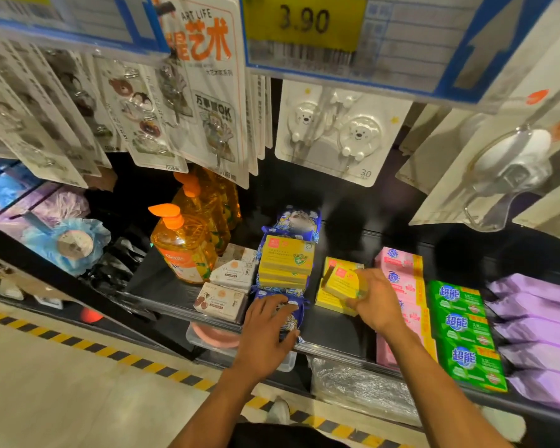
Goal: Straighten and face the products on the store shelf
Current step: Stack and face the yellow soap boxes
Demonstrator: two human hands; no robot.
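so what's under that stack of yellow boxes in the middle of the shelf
The yellow boxes sit on a row of blue patterned packs; one shows behind the stack, another in front under the left hand. The packs directly beneath are covered, so their number can't be told.

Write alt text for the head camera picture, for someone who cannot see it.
A person's right hand grips a yellow soap box above a yellow stack on a dark store shelf, while the left hand rests on a blue packet. Orange pump bottles stand to the left; pink and green soap packs lie right.
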